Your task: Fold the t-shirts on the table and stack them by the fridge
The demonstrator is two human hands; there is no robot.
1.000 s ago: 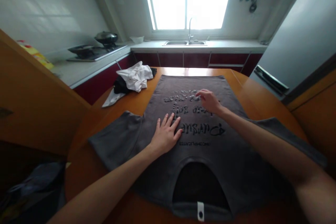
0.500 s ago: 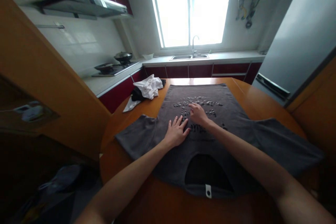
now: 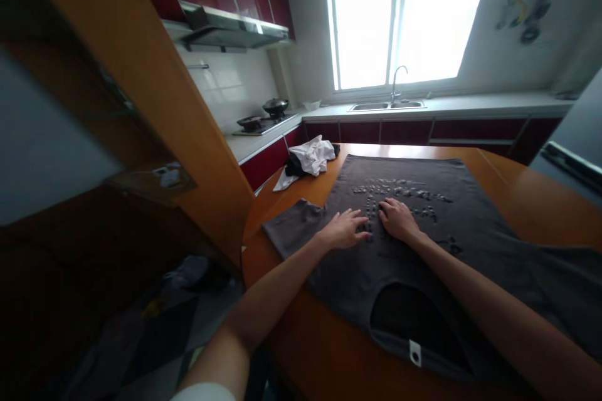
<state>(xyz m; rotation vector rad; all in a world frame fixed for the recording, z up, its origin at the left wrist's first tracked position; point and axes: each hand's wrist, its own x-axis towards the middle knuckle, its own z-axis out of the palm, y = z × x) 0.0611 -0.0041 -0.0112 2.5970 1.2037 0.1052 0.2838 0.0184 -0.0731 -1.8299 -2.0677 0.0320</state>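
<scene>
A dark grey T-shirt (image 3: 423,263) lies spread on a wooden table, its neckline and white label toward me and its hem toward the window. Raised, puckered lettering crosses its front. My left hand (image 3: 344,229) rests on the shirt left of the lettering, fingers spread and pointing right. Close beside it, my right hand (image 3: 399,219) lies on the lettering with its fingers slightly bent and palm down. Neither hand grips any cloth that I can see. The left sleeve (image 3: 296,216) has small wrinkles.
White and black clothes (image 3: 310,156) are heaped at the table's far left. The round orange-brown table (image 3: 540,194) ends near a wooden door frame (image 3: 211,156) on the left. Beyond stand a counter with a sink (image 3: 371,106), pans on a stove (image 3: 275,106) and a fridge (image 3: 574,144).
My view has turned left. My right hand has come back toward me over the lettering, its fingers flatter. My left hand has turned so its fingers point more to the right.
</scene>
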